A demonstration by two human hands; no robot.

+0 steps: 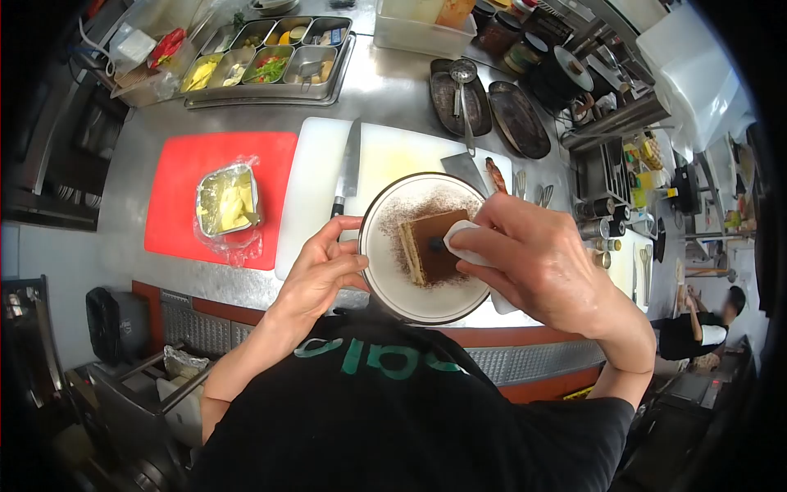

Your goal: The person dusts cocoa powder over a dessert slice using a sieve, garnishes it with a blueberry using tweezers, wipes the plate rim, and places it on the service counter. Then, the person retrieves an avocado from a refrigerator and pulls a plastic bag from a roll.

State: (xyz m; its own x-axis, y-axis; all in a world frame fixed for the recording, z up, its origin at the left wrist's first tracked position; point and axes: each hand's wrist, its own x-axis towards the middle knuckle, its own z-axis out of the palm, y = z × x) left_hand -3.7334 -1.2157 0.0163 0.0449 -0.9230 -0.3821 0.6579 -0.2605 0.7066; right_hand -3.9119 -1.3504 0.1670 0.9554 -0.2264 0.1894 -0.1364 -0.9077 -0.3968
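A white plate (389, 283) with a dark rim is held up in front of my chest, above the worktop. On it lies a layered slice of cake (426, 254) with a brown powdered top, and brown powder is scattered around it. A small dark spot shows on top of the slice. My left hand (324, 262) grips the plate's left edge, thumb and fingers at the rim. Over the plate's right side, my right hand (533, 258) pinches a folded white cloth or paper (463, 233). That hand hides part of the slice and the right rim.
A knife (351, 160) rests on a white cutting board (316, 164). On the red board (172, 189) sits a wrapped tub of yellow pieces (228, 201). Behind are a tray of filled metal containers (270, 61) and dark oval dishes (520, 119). A person (697, 328) stands far right.
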